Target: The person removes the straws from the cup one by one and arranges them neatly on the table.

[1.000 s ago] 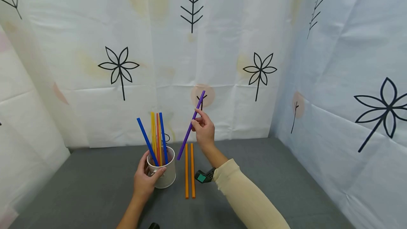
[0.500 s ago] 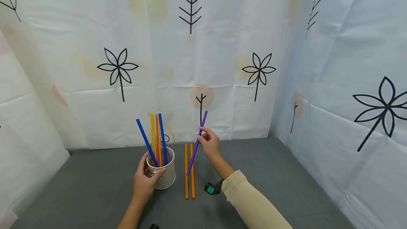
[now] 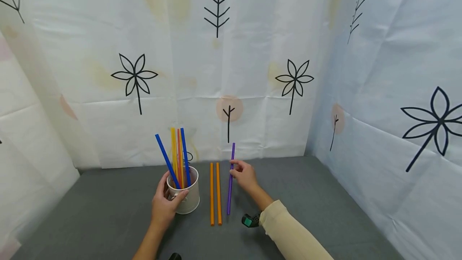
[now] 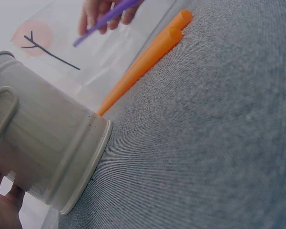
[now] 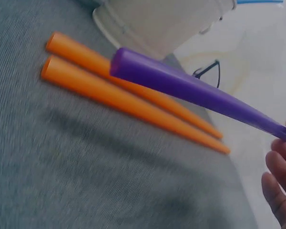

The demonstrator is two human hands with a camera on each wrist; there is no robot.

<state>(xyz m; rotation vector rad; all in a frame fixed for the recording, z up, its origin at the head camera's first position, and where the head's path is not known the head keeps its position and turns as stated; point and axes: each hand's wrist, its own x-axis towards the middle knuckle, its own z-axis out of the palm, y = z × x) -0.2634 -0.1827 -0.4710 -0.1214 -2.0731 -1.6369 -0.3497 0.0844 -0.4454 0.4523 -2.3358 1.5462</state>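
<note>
While the left hand (image 3: 163,208) grips the mug (image 3: 191,200), the right hand (image 3: 248,176), pinching the purple straw (image 3: 229,196) above the surface (image 3: 115,208), should probably lower it evenly, parallel to the orange straws (image 3: 212,196) on that hand's left.

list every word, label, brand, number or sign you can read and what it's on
None can be read in any view.
Pale mug, purple stick, orange sticks: no lettering shows.
Backdrop: line-drawn flowers and twigs, no letters.
Green patch on the black wrist device: too small to tell.
</note>
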